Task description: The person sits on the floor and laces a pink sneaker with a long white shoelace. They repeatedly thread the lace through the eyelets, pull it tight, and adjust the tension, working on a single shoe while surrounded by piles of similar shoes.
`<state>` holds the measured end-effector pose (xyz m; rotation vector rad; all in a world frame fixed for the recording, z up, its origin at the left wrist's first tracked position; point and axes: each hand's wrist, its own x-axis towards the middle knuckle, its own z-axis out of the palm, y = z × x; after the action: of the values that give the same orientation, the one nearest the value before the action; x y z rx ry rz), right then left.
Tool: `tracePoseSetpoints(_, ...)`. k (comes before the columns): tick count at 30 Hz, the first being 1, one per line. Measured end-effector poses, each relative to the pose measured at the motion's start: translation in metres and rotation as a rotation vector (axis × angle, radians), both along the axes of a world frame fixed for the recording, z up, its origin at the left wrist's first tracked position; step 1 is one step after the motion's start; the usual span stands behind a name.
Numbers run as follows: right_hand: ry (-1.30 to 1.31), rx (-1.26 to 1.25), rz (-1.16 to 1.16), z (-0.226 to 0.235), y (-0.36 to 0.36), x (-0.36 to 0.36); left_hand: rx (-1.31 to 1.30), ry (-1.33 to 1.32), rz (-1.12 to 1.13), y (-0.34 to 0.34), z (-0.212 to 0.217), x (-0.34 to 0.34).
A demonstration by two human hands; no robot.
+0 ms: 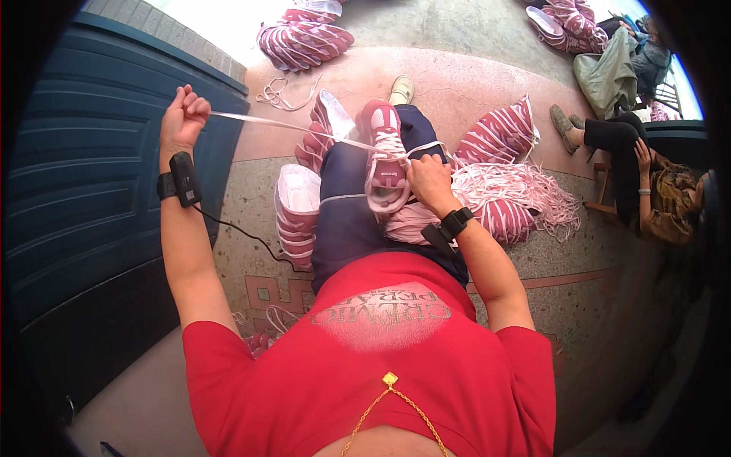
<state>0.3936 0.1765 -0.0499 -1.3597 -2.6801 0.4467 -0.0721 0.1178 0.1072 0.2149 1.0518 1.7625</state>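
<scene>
A pink and white sneaker (387, 171) rests on my lap, its toe pointing away from me, with white lacing across its front. My left hand (185, 119) is raised far out to the left, closed on a white shoelace (282, 126) that runs taut back to the sneaker. My right hand (431, 183) is closed at the sneaker's right side, by the upper lacing; its fingertips are partly hidden. Beside that hand, a loose loop of lace curves to the right. A heap of pale pink shoelaces (506, 190) lies just right of my right hand.
Nested pink shoe uppers lie left of my legs (297, 206), at right (499, 133) and on the far floor (304, 38). A dark blue door (114, 152) stands close at left. At right sits another person (662, 190). A black cable (251, 236) hangs from my left wrist device.
</scene>
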Motion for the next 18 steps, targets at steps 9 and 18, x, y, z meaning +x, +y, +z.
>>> tracePoseSetpoints(9,0.202,0.128,0.235,0.001,0.002,-0.003,-0.527,0.334,-0.692,-0.018,-0.11,0.186)
tracePoseSetpoints(18,-0.138,0.279,0.434,0.007,0.015,-0.02,-0.47,1.461,-0.774,-0.009,-0.146,0.249)
